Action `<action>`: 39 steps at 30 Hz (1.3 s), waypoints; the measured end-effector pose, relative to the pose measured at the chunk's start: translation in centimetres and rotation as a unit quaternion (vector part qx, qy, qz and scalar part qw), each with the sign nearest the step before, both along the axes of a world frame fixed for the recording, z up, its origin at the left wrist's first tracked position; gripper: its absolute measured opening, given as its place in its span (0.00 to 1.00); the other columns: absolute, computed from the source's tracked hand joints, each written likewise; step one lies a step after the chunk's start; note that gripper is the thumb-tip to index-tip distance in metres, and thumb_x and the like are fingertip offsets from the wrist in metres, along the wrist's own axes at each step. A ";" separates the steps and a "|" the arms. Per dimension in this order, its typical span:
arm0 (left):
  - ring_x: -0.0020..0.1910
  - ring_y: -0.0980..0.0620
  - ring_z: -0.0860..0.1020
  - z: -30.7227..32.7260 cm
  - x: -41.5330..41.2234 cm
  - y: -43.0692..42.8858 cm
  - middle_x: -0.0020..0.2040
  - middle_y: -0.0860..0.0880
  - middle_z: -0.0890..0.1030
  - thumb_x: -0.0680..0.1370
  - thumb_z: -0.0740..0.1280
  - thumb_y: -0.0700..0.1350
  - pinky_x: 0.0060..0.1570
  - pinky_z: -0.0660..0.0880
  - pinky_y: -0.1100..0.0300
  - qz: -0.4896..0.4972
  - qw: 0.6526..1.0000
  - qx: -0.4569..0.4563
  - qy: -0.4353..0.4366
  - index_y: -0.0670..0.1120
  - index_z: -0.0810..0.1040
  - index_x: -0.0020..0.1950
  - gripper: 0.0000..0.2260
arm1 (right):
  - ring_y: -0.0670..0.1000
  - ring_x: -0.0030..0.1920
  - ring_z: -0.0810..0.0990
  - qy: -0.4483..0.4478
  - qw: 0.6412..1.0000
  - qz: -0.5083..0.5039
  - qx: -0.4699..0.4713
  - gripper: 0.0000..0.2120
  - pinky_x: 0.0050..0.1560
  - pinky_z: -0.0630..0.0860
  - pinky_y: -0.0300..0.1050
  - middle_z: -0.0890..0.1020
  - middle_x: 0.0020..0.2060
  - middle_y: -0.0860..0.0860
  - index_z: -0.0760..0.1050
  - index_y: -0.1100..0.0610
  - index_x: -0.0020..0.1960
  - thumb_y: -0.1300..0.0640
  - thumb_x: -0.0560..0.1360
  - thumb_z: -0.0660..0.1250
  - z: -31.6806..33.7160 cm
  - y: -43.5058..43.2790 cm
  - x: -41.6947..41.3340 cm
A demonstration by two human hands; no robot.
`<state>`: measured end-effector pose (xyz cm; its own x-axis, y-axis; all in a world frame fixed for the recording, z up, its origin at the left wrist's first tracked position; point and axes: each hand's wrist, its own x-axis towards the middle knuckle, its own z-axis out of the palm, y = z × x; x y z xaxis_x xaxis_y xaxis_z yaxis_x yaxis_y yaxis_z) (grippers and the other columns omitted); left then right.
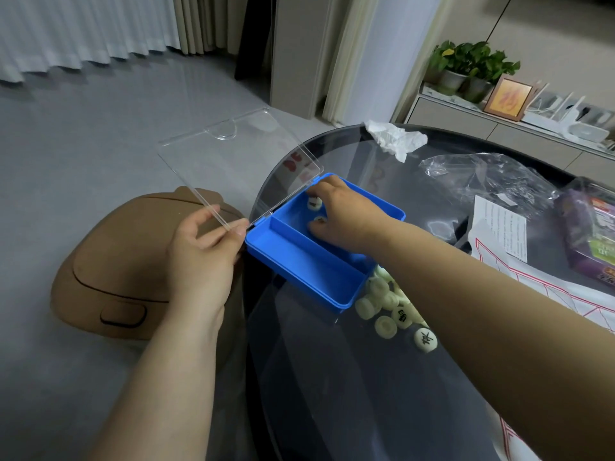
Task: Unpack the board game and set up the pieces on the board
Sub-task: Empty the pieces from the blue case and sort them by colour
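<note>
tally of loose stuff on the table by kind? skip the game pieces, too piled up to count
Blue box: 1
Clear bag: 1
White wrapper: 1
Printed sheet: 1
Purple box: 1
Paper board: 1
Total: 6

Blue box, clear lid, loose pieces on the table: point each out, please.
Blue box [301, 271], head view, floor of its near compartment.
Clear lid [233, 168], head view, middle of the panel.
Loose pieces [386, 302], head view, middle of the pile.
</note>
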<state>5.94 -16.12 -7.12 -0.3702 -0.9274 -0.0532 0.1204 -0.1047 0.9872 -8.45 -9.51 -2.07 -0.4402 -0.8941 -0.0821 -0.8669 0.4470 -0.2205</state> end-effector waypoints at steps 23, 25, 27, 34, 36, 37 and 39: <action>0.46 0.58 0.78 0.3 -0.1 0.4 0.40 0.55 0.79 0.75 0.65 0.37 0.50 0.72 0.62 0.003 1.000 0.002 0.000 0.51 0.69 0.54 0.13 | 0.56 0.44 0.70 0.038 0.996 -0.022 0.072 0.11 0.43 0.68 0.47 0.69 0.57 0.58 0.67 0.62 0.57 0.61 0.76 0.56 -0.5 1.1 0.5; 0.46 0.59 0.78 0.2 -0.1 0.4 0.41 0.54 0.79 0.75 0.65 0.37 0.50 0.72 0.62 0.003 1.000 0.004 0.001 0.51 0.69 0.54 0.13 | 0.56 0.43 0.70 0.037 0.997 -0.022 0.063 0.10 0.42 0.67 0.47 0.69 0.57 0.57 0.68 0.62 0.57 0.61 0.76 0.56 -0.5 1.3 0.5; 0.47 0.58 0.78 0.2 -0.1 0.4 0.41 0.54 0.79 0.75 0.65 0.37 0.50 0.72 0.61 0.004 1.000 0.001 -0.003 0.51 0.69 0.55 0.13 | 0.55 0.42 0.70 0.046 0.997 -0.018 0.057 0.10 0.40 0.66 0.47 0.70 0.56 0.57 0.68 0.61 0.56 0.62 0.76 0.56 -0.5 1.5 0.6; 0.46 0.58 0.79 0.0 -0.2 0.4 0.41 0.55 0.80 0.74 0.66 0.38 0.55 0.73 0.59 0.009 1.000 0.004 -0.001 0.51 0.70 0.54 0.13 | 0.56 0.36 0.66 0.133 0.984 0.007 0.114 0.13 0.36 0.63 0.47 0.68 0.56 0.58 0.62 0.60 0.63 0.64 0.78 0.52 -0.2 2.4 1.3; 0.46 0.58 0.79 0.0 -0.2 0.4 0.40 0.55 0.80 0.75 0.66 0.37 0.54 0.73 0.60 0.011 1.000 0.002 -0.001 0.51 0.70 0.54 0.12 | 0.56 0.39 0.67 0.127 0.986 0.002 0.108 0.14 0.38 0.65 0.47 0.68 0.57 0.58 0.62 0.60 0.63 0.64 0.78 0.52 -0.1 2.4 1.3; 0.45 0.60 0.78 0.0 -0.2 0.4 0.40 0.55 0.80 0.75 0.65 0.37 0.53 0.72 0.61 0.011 1.000 0.000 -0.003 0.51 0.69 0.54 0.12 | 0.56 0.39 0.68 0.124 0.987 -0.001 0.106 0.13 0.38 0.66 0.48 0.68 0.57 0.58 0.62 0.60 0.62 0.64 0.78 0.52 0.0 2.4 1.3; 0.44 0.62 0.78 0.0 -0.2 0.5 0.40 0.55 0.79 0.75 0.65 0.37 0.52 0.71 0.62 0.009 1.000 -0.008 -0.014 0.51 0.69 0.54 0.12 | 0.57 0.39 0.68 0.114 0.989 -0.005 0.098 0.13 0.38 0.67 0.49 0.67 0.56 0.58 0.63 0.60 0.61 0.65 0.78 0.52 -0.2 2.4 1.1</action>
